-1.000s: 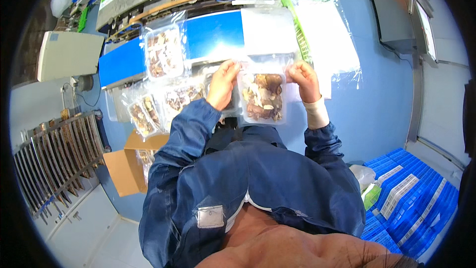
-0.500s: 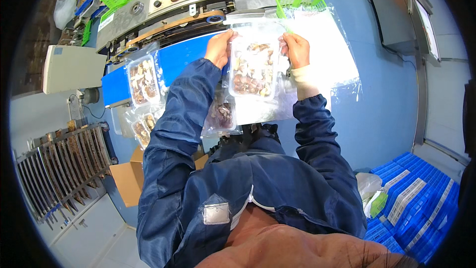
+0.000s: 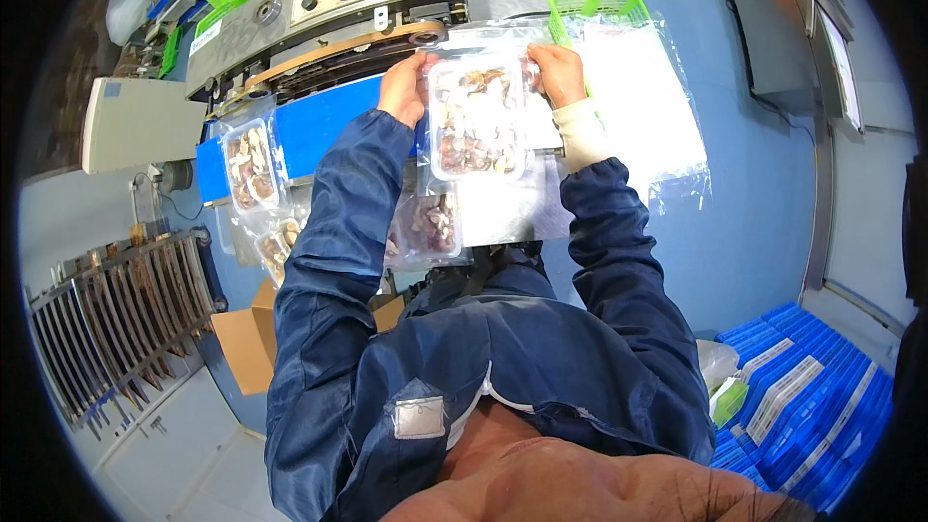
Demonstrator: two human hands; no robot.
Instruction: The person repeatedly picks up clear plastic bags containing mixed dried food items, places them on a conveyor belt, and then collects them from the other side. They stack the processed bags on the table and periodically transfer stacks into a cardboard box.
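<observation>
Between my two hands is a clear plastic bag with a white tray [image 3: 477, 126] inside, filled with brown and cream chunks like cut mushrooms. My left hand [image 3: 404, 89] pinches the bag's upper left edge, close to the machine's blue belt [image 3: 329, 130]. On the other side, my right hand [image 3: 559, 75] has the upper right edge between thumb and fingers. Another bagged tray [image 3: 251, 166] lies on the left end of the belt. Below my left hand, a further bagged tray [image 3: 433, 224] lies at the steel table's [image 3: 512, 211] near edge.
A band sealing machine [image 3: 338, 14] with a red knob stands ahead. One more bagged tray [image 3: 278, 249] sits below the belt's left end. A green basket [image 3: 599, 8] and a stack of clear bags [image 3: 633, 106] are on the right. An open cardboard box [image 3: 242, 343] stands lower left.
Both hands have carried the bagged tray left and slightly farther away, closer to the machine. The bagged tray on the belt has shifted left.
</observation>
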